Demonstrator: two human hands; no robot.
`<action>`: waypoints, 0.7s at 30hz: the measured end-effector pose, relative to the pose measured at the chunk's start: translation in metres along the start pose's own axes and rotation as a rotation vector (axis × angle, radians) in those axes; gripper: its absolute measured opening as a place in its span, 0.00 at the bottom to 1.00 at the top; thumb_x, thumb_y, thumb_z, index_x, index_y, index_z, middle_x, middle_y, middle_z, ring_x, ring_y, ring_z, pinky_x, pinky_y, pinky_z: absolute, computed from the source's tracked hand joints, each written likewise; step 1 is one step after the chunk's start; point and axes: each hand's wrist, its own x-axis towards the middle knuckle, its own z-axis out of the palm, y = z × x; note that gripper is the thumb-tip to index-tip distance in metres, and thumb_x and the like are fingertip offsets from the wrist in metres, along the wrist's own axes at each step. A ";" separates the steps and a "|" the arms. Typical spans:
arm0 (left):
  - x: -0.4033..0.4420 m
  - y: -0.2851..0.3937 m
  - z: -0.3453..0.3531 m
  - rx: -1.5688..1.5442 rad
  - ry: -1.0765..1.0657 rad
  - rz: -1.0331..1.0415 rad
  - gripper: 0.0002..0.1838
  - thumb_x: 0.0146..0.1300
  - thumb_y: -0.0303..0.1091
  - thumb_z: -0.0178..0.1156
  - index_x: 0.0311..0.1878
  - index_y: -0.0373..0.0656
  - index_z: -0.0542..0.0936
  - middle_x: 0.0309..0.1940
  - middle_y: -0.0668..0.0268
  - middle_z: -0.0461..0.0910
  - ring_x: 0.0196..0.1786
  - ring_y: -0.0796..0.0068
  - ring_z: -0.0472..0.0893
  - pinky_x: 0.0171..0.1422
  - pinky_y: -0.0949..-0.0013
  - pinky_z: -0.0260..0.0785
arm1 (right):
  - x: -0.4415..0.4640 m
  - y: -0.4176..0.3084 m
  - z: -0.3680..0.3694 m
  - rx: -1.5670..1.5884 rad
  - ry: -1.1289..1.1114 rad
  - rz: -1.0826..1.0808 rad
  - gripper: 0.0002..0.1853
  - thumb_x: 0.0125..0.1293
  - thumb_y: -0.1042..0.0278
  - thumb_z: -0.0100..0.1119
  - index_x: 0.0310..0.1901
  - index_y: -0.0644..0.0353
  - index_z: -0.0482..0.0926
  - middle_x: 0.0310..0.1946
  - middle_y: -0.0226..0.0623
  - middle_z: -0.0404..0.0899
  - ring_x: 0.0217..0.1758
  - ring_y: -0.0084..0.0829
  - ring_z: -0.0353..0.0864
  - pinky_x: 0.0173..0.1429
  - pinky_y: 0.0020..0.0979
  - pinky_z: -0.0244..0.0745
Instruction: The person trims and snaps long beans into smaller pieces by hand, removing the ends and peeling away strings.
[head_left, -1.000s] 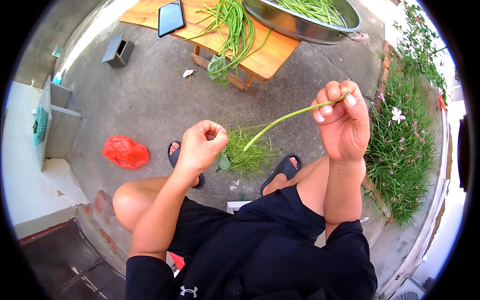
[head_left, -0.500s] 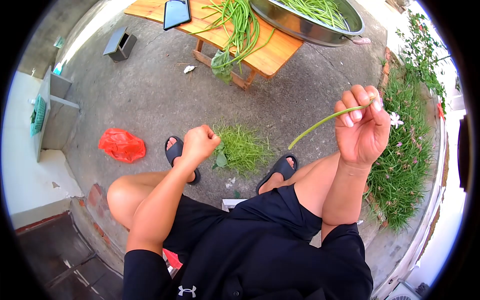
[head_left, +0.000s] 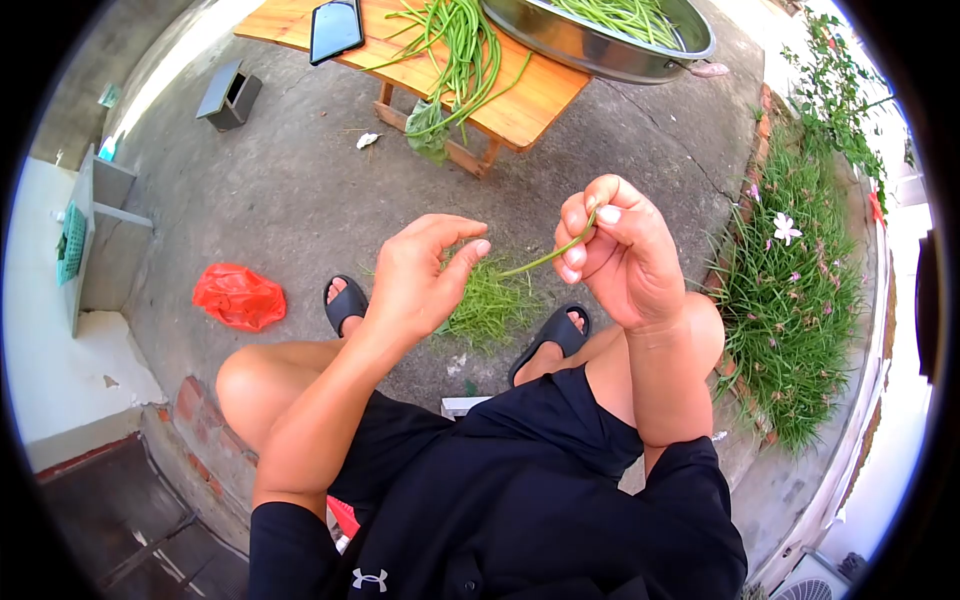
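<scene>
Pinched between the thumb and fingertips of my right hand (head_left: 630, 255) is a slender green stem (head_left: 545, 262). Its free end slants down to the left, toward my other hand. My left hand (head_left: 425, 275) is raised just left of that end, thumb and forefinger apart, and nothing shows between them. Below both hands, a loose heap of thin green strands (head_left: 495, 305) lies on the concrete between my feet. A bunch of long green stems (head_left: 465, 55) rests on the wooden table (head_left: 535, 105), with a leaf (head_left: 428, 135) drooping over its edge.
A metal basin (head_left: 600, 55) of green stems and a tablet or phone (head_left: 336, 32) sit on the table. A red plastic bag (head_left: 240, 297) and a small grey box (head_left: 230, 97) are on the ground at left. Grassy plants (head_left: 790, 310) border the right side.
My right hand has come inward and to the left with the stem. My left hand has risen toward the stem's free end, and its closed fingers have opened.
</scene>
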 end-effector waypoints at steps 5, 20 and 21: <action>-0.004 0.029 -0.003 -0.886 -0.277 -0.253 0.14 0.72 0.28 0.64 0.58 0.35 0.82 0.49 0.62 0.86 0.51 0.76 0.84 0.59 0.71 0.76 | 0.005 0.013 0.007 -0.066 0.053 0.038 0.03 0.73 0.71 0.55 0.44 0.60 0.75 0.40 0.42 0.84 0.35 0.32 0.85 0.40 0.35 0.82; -0.009 0.036 -0.008 -0.447 -0.043 -0.126 0.06 0.67 0.26 0.68 0.45 0.35 0.86 0.35 0.71 0.81 0.34 0.87 0.77 0.38 0.80 0.67 | 0.002 -0.002 0.007 -1.020 -0.020 -0.129 0.10 0.63 0.75 0.67 0.46 0.64 0.86 0.37 0.31 0.81 0.36 0.17 0.79 0.41 0.22 0.75; -0.009 0.040 -0.011 -0.395 -0.037 -0.104 0.06 0.67 0.25 0.68 0.44 0.36 0.86 0.34 0.71 0.80 0.34 0.87 0.77 0.37 0.79 0.67 | 0.001 -0.001 0.007 -1.027 -0.007 -0.103 0.08 0.62 0.75 0.67 0.43 0.64 0.86 0.36 0.31 0.81 0.35 0.16 0.78 0.39 0.22 0.74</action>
